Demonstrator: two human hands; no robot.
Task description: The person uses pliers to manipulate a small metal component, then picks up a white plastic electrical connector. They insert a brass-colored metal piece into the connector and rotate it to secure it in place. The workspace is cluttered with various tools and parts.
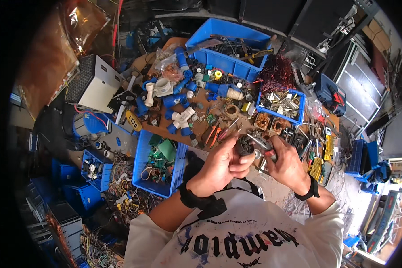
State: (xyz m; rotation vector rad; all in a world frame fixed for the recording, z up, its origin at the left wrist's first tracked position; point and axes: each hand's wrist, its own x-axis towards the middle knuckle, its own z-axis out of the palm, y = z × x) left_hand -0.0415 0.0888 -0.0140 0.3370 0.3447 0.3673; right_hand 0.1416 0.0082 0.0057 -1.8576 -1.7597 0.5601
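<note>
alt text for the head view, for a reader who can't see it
Seen from above, a person's left hand holds a dark round part while the right hand holds a grey-and-red hand tool close to it. Beyond lies a cluttered brown workbench with blue and white pipe fittings and orange-handled pliers, among blue bins of parts.

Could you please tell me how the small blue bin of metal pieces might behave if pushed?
The small blue bin is probably heavy, heaped with metal pieces. Its straight sides suggest stiffness; the loose pieces may shift.
</note>
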